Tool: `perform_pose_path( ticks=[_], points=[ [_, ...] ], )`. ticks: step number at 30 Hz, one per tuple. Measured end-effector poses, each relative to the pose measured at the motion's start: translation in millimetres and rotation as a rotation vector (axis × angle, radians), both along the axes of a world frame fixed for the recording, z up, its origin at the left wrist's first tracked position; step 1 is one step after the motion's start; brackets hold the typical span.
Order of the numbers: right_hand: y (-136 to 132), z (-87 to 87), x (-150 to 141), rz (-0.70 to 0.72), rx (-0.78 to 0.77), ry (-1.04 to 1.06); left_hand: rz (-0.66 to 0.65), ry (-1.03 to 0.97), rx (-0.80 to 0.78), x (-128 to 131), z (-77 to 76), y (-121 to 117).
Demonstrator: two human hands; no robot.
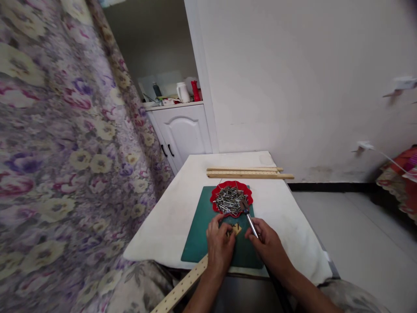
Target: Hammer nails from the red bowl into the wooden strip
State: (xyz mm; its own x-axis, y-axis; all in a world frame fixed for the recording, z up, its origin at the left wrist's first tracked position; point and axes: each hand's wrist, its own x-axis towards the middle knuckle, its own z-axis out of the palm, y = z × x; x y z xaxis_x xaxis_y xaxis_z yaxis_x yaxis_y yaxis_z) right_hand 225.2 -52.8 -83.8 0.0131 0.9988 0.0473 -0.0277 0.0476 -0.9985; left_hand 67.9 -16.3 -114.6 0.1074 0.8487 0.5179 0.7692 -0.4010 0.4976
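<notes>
My left hand (220, 243) is closed on the end of a pale wooden strip (185, 287) with rows of small holes, its fingertips pinched together. Past the fingers, the strip's tip (237, 228) shows with a small dark nail at it. Whether the fingertips also hold a nail is too small to tell. In my right hand (265, 243) is a hammer (250, 224) with a bright metal shaft, tilted so its dark head is beside the rim of a red scalloped plate (213, 194). Many loose nails (230, 200) fill this plate. Under everything lies a green mat (198, 234).
Several wooden strips (247, 173) lie across the back of the white-covered table (169, 221). A floral curtain (81, 152) hangs at left. Behind stands a white cabinet (185, 130) holding a white jug (183, 92) and a red bottle-shaped item (196, 91). A wall rises behind the table.
</notes>
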Motion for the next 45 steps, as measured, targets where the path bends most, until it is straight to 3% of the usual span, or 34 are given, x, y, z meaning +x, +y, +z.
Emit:
perform_pose_path(
  ticks=[6,12,22,45],
  points=[
    [-12,7.8,3,0.162,-0.082,0.131,0.055,-0.063,0.026,4,-3.8,1],
    [-25,11.0,10,0.319,-0.134,0.096,0.085,-0.062,0.027,6,-4.6,1],
    [-28,8.7,3,0.246,-0.145,-0.068,0.083,-0.093,0.003,9,-8.3,3],
    [-29,15.9,3,0.281,-0.143,-0.036,0.043,-0.125,-0.020,8,-10.9,3]
  ],
)
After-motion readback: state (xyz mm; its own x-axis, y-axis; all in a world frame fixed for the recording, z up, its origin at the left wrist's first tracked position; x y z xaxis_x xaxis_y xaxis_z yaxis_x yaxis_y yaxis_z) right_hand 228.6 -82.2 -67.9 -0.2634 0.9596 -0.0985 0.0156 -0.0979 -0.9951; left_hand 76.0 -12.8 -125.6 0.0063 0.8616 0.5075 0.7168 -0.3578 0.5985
